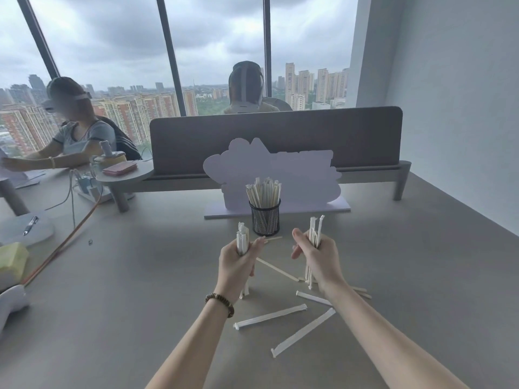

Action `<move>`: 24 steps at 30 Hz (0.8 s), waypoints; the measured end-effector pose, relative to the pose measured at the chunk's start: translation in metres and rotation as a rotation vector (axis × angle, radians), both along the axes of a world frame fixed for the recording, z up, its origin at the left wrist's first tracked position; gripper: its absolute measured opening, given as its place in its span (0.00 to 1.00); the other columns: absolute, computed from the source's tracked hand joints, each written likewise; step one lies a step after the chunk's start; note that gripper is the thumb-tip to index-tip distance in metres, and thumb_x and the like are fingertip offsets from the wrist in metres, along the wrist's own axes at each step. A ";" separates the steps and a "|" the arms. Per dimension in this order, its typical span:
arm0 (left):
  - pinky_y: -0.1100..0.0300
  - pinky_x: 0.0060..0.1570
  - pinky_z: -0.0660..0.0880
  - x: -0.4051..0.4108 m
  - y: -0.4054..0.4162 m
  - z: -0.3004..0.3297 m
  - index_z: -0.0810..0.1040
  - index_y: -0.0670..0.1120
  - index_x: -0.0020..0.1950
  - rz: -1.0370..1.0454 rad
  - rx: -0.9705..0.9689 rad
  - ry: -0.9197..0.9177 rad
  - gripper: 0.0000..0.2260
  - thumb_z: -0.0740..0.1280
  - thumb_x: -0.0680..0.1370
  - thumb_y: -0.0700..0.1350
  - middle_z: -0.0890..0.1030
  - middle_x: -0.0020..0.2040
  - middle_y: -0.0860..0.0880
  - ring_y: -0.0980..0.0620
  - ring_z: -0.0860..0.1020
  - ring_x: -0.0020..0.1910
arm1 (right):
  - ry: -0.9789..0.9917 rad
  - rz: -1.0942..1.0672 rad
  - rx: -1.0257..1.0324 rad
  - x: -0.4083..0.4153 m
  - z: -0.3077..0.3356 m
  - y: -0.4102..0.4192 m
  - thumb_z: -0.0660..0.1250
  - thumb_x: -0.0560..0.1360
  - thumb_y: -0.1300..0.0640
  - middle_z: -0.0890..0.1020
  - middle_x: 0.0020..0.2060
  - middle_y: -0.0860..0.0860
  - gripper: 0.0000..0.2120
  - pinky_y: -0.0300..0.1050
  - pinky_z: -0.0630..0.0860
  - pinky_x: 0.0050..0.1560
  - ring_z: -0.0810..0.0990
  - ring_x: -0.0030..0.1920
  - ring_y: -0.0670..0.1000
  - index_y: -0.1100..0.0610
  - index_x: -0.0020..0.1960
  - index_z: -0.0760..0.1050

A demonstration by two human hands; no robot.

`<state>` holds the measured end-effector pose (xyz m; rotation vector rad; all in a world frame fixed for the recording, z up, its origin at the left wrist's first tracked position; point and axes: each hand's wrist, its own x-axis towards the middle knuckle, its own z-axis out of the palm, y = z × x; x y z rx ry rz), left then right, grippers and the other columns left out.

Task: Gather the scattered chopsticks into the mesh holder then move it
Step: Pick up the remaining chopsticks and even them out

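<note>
A black mesh holder [265, 220] stands upright on the grey desk, with several paper-wrapped chopsticks [263, 192] sticking out of its top. My left hand [237, 265] is closed around an upright bundle of wrapped chopsticks [242, 237], just left of and nearer than the holder. My right hand [317, 259] grips a second upright bundle [316, 230] to the holder's right. Loose wrapped chopsticks lie on the desk below my hands: one [271, 316] between my forearms, one [303, 332] nearer me, one [313, 297] by my right wrist. A bare wooden pair [276, 269] lies between my hands.
A pale cloud-shaped sign [303, 175] stands right behind the holder, in front of a grey desk divider [280, 136]. Cables [64, 242], a pen and a green object [11, 262] lie at the left. Two people sit at neighbouring desks. A white wall borders the right.
</note>
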<state>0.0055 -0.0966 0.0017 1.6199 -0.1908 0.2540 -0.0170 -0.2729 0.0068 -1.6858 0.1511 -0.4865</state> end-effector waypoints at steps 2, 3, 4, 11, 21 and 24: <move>0.59 0.25 0.65 0.001 0.000 -0.001 0.68 0.32 0.35 -0.001 -0.002 0.006 0.23 0.73 0.76 0.47 0.66 0.26 0.43 0.50 0.65 0.22 | -0.024 0.000 -0.010 -0.001 0.002 -0.001 0.71 0.76 0.47 0.85 0.32 0.51 0.20 0.49 0.74 0.48 0.82 0.43 0.55 0.62 0.33 0.79; 0.59 0.25 0.65 0.001 0.000 -0.001 0.67 0.32 0.35 -0.001 0.000 0.007 0.23 0.73 0.76 0.47 0.67 0.26 0.43 0.50 0.65 0.22 | -0.034 -0.004 -0.016 0.000 0.002 -0.002 0.72 0.75 0.48 0.84 0.32 0.51 0.19 0.48 0.74 0.46 0.82 0.43 0.55 0.62 0.34 0.79; 0.59 0.25 0.65 0.001 0.000 -0.001 0.66 0.31 0.35 -0.002 0.001 0.006 0.24 0.73 0.76 0.48 0.67 0.26 0.43 0.49 0.65 0.22 | -0.043 -0.006 -0.019 0.001 0.002 -0.002 0.73 0.75 0.49 0.84 0.32 0.51 0.18 0.48 0.74 0.45 0.82 0.42 0.57 0.62 0.34 0.78; 0.57 0.30 0.69 0.001 0.001 -0.005 0.69 0.30 0.37 -0.003 0.009 -0.019 0.25 0.73 0.76 0.50 0.71 0.25 0.42 0.49 0.69 0.24 | -0.079 0.080 0.075 0.001 0.004 0.000 0.76 0.74 0.59 0.79 0.28 0.57 0.14 0.40 0.79 0.36 0.79 0.31 0.55 0.69 0.43 0.75; 0.58 0.28 0.58 0.003 -0.002 -0.005 0.64 0.36 0.35 -0.043 -0.058 0.022 0.23 0.75 0.74 0.48 0.63 0.29 0.46 0.51 0.60 0.28 | 0.009 0.102 0.118 0.006 0.006 0.001 0.75 0.73 0.46 0.63 0.21 0.48 0.26 0.41 0.61 0.25 0.61 0.22 0.49 0.52 0.29 0.61; 0.59 0.26 0.60 0.000 -0.003 0.001 0.67 0.42 0.32 -0.024 -0.083 0.013 0.20 0.75 0.75 0.46 0.64 0.27 0.44 0.50 0.62 0.25 | -0.015 0.149 0.112 0.005 0.007 0.001 0.75 0.74 0.50 0.67 0.21 0.54 0.25 0.42 0.66 0.26 0.65 0.22 0.51 0.56 0.29 0.64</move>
